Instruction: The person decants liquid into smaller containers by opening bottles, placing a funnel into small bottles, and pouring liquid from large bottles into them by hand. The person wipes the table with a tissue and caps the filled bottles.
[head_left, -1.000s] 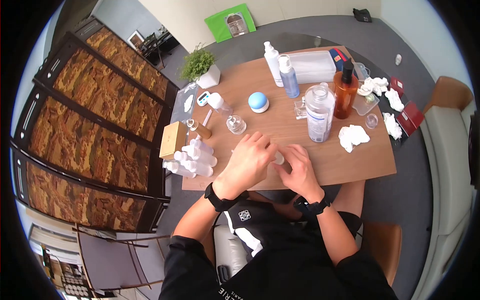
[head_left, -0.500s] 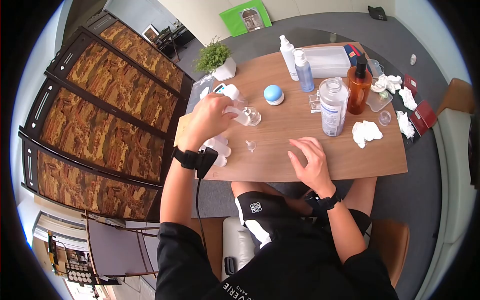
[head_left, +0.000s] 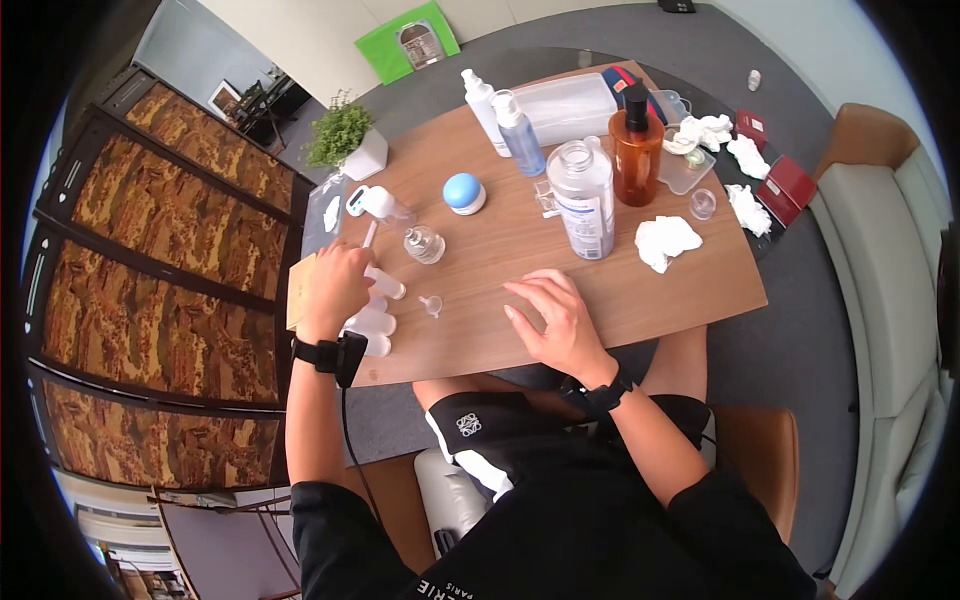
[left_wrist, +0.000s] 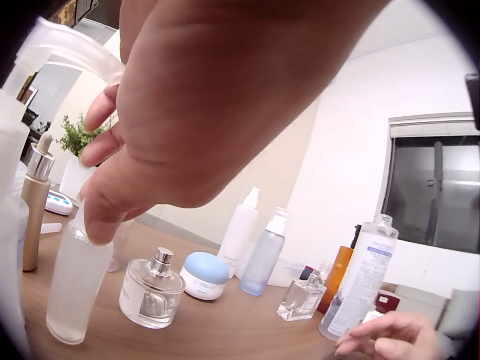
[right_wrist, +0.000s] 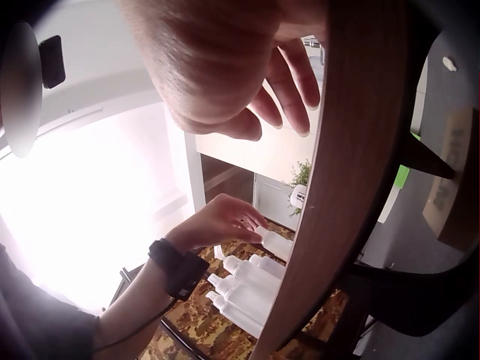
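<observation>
Pinches a frosted bottle [left_wrist: 73, 289] by its neck with the left hand [head_left: 335, 280], at the left edge of the worktop [head_left: 690, 310]. Grip narrow: thumb and fingertips closed round the top, the other fingers loosely curled above it. In the left wrist view, stands the bottle upright with its base on the wood, so seemingly steadies it from above rather than bearing its weight. Keeps it just beside a cluster of like bottles [head_left: 372, 322] lying on their sides by the same edge, close together and within easy reach of that hand.

Rests the right hand [head_left: 555, 320] flat on the worktop near the front edge, fingers straight and spread, holding nothing; probably just parked there. Lies well apart from the frosted bottle.

Between the 2 hands, a small clear funnel [head_left: 432, 305], wide end up, touched by neither. Behind it, a squat perfume flask [head_left: 425, 243] and a blue jar [head_left: 463, 193], both upright. Further back, a big clear bottle [head_left: 583, 200] with no cap visible, an amber pump bottle [head_left: 637, 130] just beside it, and 2 spray bottles [head_left: 505, 120] in the back row: taller things behind, small things in front, so nothing tall between hands and bottles. To the right, a crumpled tissue [head_left: 665, 242]. At the far-left corner, a potted plant [head_left: 345, 135].
</observation>
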